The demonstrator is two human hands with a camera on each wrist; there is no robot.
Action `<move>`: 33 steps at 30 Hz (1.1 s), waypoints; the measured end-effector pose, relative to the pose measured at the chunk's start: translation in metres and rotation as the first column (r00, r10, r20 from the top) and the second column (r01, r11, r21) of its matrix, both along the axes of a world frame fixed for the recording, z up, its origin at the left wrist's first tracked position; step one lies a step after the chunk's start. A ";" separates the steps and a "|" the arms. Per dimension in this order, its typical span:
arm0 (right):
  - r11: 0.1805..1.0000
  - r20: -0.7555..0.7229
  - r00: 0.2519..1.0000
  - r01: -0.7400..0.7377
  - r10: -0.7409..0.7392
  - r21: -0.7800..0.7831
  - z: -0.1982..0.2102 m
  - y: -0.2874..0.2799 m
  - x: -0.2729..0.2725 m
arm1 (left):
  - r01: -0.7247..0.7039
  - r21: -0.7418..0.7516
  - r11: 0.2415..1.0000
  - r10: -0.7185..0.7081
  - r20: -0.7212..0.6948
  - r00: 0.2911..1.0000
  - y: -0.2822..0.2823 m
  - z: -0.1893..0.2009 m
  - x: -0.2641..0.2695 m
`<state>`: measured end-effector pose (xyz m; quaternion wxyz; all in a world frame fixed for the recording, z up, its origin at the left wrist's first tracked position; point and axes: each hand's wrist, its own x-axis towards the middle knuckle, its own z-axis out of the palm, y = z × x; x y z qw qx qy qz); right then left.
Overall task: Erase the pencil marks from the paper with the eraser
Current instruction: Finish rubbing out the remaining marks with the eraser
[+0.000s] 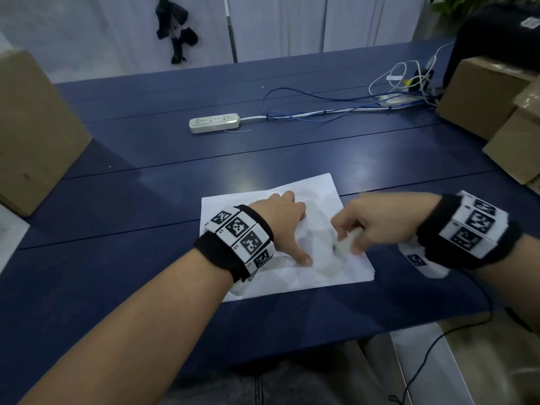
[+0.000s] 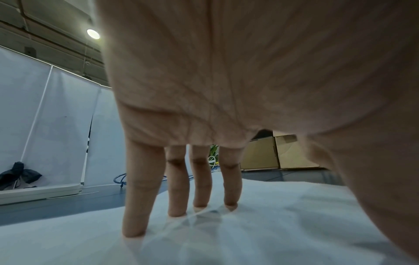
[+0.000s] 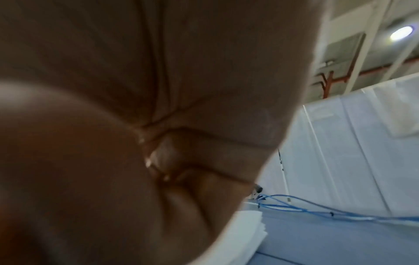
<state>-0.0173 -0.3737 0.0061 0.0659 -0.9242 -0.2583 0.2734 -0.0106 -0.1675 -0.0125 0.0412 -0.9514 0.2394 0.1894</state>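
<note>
Paper (image 1: pixel 315 276) on table (image 1: pixel 146 258) near front edge, power strip (image 1: pixel 214 122) behind, boxes (image 1: pixel 35 130) either side

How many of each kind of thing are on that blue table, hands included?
Hands: 2, the left hand and the right hand
Paper: 1
Eraser: 1
Power strip: 1
Cardboard boxes: 3, one left, two right
Total: 8
</note>
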 end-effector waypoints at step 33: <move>0.996 0.120 0.990 0.073 -0.078 0.047 -0.006 -0.006 -0.009 | -0.072 -0.003 0.997 0.072 -0.001 0.997 -0.001 0.005 -0.013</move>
